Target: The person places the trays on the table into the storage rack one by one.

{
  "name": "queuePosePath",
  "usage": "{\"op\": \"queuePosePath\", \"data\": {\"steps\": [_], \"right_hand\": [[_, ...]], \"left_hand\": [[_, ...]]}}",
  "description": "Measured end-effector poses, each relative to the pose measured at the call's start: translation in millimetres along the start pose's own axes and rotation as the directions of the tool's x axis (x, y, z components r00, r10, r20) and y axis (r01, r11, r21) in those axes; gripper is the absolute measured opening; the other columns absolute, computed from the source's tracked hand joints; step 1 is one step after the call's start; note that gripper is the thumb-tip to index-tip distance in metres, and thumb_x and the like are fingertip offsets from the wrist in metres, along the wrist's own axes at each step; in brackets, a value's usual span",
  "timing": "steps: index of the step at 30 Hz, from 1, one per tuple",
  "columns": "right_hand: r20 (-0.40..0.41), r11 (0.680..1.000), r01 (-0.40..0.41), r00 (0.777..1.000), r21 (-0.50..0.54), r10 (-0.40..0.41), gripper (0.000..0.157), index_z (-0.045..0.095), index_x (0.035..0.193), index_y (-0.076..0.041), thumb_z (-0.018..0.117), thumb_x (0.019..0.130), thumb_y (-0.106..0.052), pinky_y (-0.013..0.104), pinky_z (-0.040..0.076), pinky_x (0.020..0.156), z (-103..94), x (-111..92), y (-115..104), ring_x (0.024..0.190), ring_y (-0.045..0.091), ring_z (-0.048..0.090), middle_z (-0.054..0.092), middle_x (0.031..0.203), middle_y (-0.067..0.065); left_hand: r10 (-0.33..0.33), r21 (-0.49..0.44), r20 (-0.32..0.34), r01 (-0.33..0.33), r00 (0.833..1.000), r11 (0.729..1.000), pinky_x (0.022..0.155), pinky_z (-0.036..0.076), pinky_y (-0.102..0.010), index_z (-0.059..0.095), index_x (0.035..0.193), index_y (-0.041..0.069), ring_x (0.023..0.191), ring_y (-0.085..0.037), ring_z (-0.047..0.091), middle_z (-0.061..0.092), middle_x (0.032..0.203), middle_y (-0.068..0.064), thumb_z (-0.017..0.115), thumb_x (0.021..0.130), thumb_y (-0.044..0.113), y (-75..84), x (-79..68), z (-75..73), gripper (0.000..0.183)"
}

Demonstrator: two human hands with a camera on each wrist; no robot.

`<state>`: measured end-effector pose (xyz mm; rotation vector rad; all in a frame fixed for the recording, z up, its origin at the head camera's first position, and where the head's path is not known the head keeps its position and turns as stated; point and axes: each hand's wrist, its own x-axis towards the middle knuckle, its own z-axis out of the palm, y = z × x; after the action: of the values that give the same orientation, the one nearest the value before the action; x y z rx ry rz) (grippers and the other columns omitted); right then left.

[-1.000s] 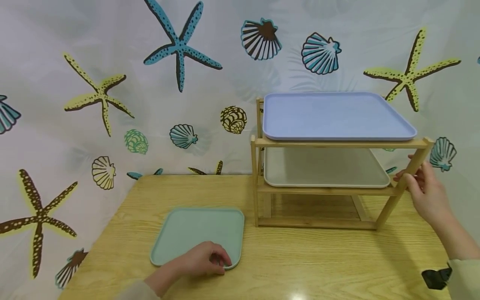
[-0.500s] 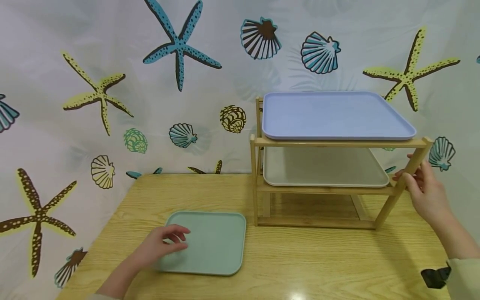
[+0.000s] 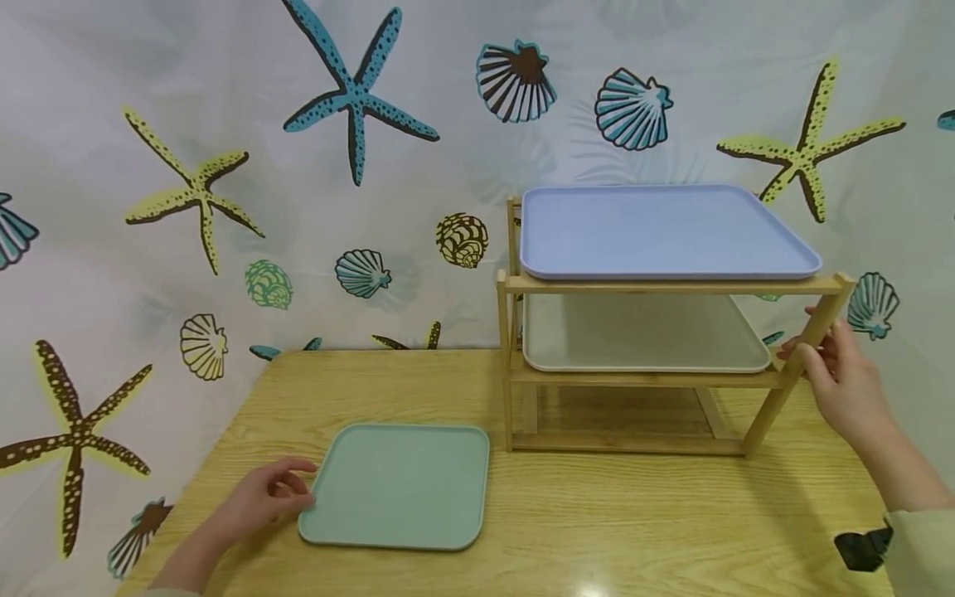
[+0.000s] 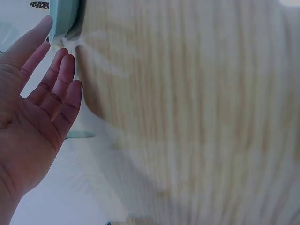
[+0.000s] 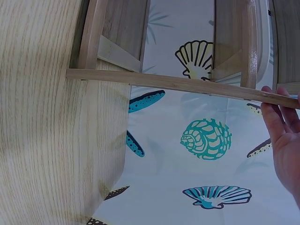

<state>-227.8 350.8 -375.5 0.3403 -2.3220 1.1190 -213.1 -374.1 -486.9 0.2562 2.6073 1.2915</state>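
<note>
A pale green rectangular tray lies flat on the wooden table, left of centre. My left hand is at its left edge, fingers loosely bent and fingertips right at the rim. In the left wrist view, the thumb and spread fingers of the left hand hold nothing, close below the end of the green tray. With my right hand I grip the slanted right post of a wooden tiered rack. The right wrist view has the fingers and thumb of the right hand around that post.
On the rack's top tier rests a lavender-blue tray, with an off-white tray on the tier below. A small black object appears by the right sleeve. Behind the table hangs a starfish-and-shell patterned curtain.
My left hand has moved from the green tray's front right corner, across above it, to its left edge. The tray has shifted slightly toward me. My right hand keeps its grip.
</note>
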Motion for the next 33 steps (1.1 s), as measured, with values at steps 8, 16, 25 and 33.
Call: {"op": "queuePosePath", "data": {"steps": [8, 16, 25, 33], "right_hand": [[-0.009, 1.0, 0.012, 1.0, -0.014, -0.012, 0.045, 0.031, 0.145, 0.001, 0.043, 0.101, 0.001, 0.005, 0.044, 0.072, 1.2, 0.5, 0.7, 0.087, -0.014, 0.053, 0.055, 0.095, -0.021], [-0.007, 1.0, 0.006, 1.0, -0.013, -0.006, 0.045, 0.031, 0.144, 0.001, 0.044, 0.101, 0.001, 0.006, 0.044, 0.072, 1.1, 0.9, -1.6, 0.086, -0.015, 0.054, 0.055, 0.095, -0.02], [-0.004, 1.0, 0.012, 1.0, -0.025, -0.012, 0.045, 0.031, 0.145, 0.001, 0.043, 0.101, 0.001, 0.005, 0.044, 0.071, 1.8, -0.1, 0.7, 0.086, -0.015, 0.053, 0.055, 0.095, -0.021], [-0.025, 0.999, 0.025, 0.999, -0.025, -0.026, 0.044, 0.032, 0.143, 0.002, 0.044, 0.101, 0.002, 0.005, 0.044, 0.071, 1.9, 0.0, 2.2, 0.086, -0.016, 0.053, 0.055, 0.095, -0.024]], "left_hand": [[0.075, -0.065, 0.012, -0.074, 0.997, 0.995, 0.061, 0.051, -0.028, 0.054, 0.122, -0.009, 0.071, -0.013, 0.06, 0.059, 0.089, -0.013, 0.075, 0.084, 0.005, -1.7, 3.3, 8.2, 0.045], [-0.082, -0.37, 0.128, 0.124, 0.988, 0.921, 0.065, 0.056, -0.039, 0.043, 0.137, -0.001, 0.083, -0.023, 0.064, 0.065, 0.103, -0.013, 0.062, 0.094, 0.008, 5.2, -4.1, 3.6, 0.047], [-0.024, -0.631, 0.214, 0.157, 0.977, 0.76, 0.077, 0.055, -0.038, 0.055, 0.126, 0.038, 0.093, -0.02, 0.065, 0.063, 0.114, -0.001, 0.048, 0.103, 0.011, 14.0, -27.8, -2.0, 0.036], [0.08, -0.738, 0.293, 0.172, 0.953, 0.653, 0.078, 0.055, -0.035, 0.056, 0.127, 0.036, 0.092, -0.018, 0.065, 0.063, 0.115, 0.001, 0.039, 0.105, 0.006, 22.4, -46.0, -1.5, 0.041]]}}
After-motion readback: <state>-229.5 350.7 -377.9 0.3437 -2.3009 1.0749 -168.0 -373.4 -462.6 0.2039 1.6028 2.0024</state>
